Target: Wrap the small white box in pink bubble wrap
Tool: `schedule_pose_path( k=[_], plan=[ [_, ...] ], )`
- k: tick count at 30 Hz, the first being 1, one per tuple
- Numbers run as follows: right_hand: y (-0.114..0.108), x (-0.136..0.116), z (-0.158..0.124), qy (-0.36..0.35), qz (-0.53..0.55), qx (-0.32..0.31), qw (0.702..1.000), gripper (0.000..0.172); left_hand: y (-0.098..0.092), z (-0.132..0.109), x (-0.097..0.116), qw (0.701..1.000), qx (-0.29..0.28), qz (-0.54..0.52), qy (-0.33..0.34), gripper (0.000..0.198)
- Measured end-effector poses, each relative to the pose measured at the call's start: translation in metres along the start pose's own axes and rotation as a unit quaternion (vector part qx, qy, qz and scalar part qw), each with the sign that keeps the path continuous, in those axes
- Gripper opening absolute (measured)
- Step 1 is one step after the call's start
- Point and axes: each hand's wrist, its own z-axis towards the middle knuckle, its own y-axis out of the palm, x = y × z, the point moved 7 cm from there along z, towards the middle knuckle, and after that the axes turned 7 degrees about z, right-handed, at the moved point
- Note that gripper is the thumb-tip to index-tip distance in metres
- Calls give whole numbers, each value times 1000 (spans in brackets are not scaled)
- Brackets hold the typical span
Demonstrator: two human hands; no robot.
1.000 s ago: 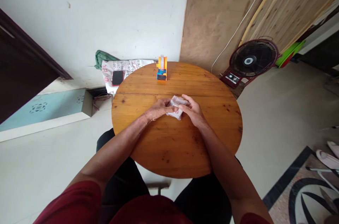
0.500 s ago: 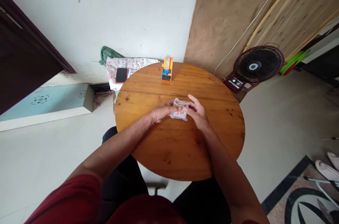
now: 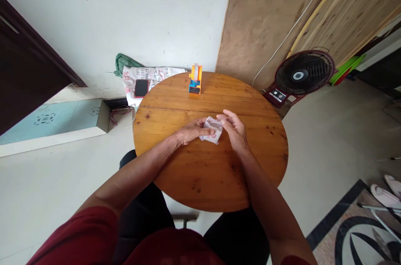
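Above the round wooden table (image 3: 200, 181), my left hand (image 3: 191, 131) grips a small packet (image 3: 214, 128) wrapped in crinkled whitish plastic, with red printing on its face. The thumb lies across the front of the packet and the other fingers are behind it. What the wrapping holds cannot be made out. Just right of the packet is my right hand (image 3: 235, 131), its fingers apart and curved, with nothing in them. Its fingertips come close to the packet's upper right edge; whether they touch it I cannot tell.
An orange and blue tape dispenser (image 3: 195, 79) stands at the table's far edge. Left of it, a phone (image 3: 141, 88) lies on a printed white sack (image 3: 163, 73). A dark red fan (image 3: 299, 75) stands beyond the table on the right. A pale blue box (image 3: 50, 121) sits at left.
My right hand has come off the packet and its fingers have opened a little. The packet stays in my left hand, with more of its face showing.
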Motion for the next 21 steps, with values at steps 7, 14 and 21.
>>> schedule_pose_path(
  k=[7, 14, 21],
  plan=[
    [-4, -2, 3, -35, -7, 26, 999, 49, 2, -2, 1, 999, -8, 34, 6, 54],
    [-9, -8, 3, -67, -9, 56, 996, 34, 10, -6, 8, 996, -30, 80, 16, 43],
    [-4, -20, -3, -101, -44, 49, 993, 20, 4, -2, 3, 999, -6, 36, 16, 54]
  ],
)
